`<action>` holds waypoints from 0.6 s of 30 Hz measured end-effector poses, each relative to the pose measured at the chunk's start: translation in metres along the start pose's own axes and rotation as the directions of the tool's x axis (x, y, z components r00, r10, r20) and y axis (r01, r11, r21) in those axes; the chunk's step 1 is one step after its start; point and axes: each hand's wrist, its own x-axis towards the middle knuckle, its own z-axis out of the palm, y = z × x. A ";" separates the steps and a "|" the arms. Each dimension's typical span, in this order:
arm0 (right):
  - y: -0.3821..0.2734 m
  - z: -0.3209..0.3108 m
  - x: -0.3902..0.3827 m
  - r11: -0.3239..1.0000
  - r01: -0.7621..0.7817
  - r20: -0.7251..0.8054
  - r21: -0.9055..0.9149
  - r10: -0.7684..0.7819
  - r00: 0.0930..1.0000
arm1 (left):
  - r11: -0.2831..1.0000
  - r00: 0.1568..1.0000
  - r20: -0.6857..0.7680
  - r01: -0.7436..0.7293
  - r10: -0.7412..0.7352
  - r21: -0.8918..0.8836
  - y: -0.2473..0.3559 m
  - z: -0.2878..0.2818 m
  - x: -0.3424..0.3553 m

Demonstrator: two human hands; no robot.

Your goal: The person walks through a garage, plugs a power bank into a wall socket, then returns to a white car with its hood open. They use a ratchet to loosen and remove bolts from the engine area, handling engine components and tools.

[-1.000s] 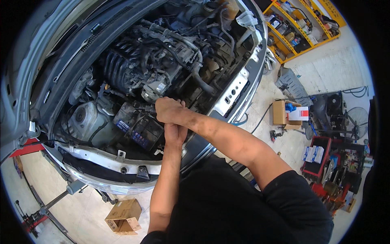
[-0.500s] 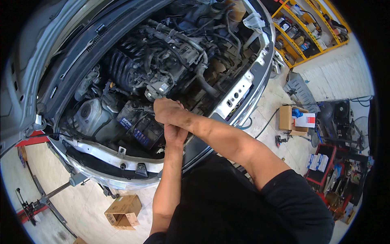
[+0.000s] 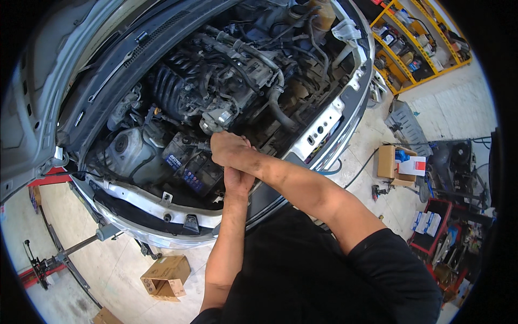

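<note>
Both my hands meet over the front of an open engine bay, beside the dark car battery (image 3: 190, 166). My right hand (image 3: 230, 148) lies on top, its fingers curled closed; whatever it grips is hidden beneath it. Below it, my left hand (image 3: 238, 180) shows its palm side near the wrist, while its fingers are mostly covered by the right hand. Just beyond my knuckles is a round silvery metal engine part (image 3: 218, 120). Behind that sits the engine (image 3: 237, 70) with its hoses and black ribbed intake manifold (image 3: 168, 89).
The white front crossmember (image 3: 318, 129) runs along the bay's right side. A wrench (image 3: 110, 81) lies on the cowl at the far left. On the floor are a cardboard box (image 3: 165, 275) and a red tool tray (image 3: 430, 227); a yellow shelf (image 3: 415, 81) stands far right.
The view has shifted slightly, so the scene sits a little further right. My hands keep the same grouping beside the battery.
</note>
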 end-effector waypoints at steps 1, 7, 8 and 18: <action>-0.001 0.000 -0.001 1.000 0.001 0.013 -0.002 -0.001 1.000 | 1.000 1.000 -0.008 -0.002 0.002 -0.003 0.000 -0.001 -0.001; -0.007 -0.001 -0.004 1.000 -0.027 -0.016 0.000 0.027 1.000 | 0.999 0.999 0.032 0.001 0.000 -0.039 0.002 -0.002 -0.002; -0.006 -0.001 -0.003 1.000 -0.030 -0.011 0.001 0.030 0.999 | 0.999 0.999 0.032 0.003 -0.002 -0.041 0.002 -0.002 -0.001; -0.003 -0.034 -0.001 0.983 0.022 0.047 0.180 -0.031 0.998 | 0.712 0.948 -0.290 0.115 0.129 0.693 0.079 -0.019 -0.058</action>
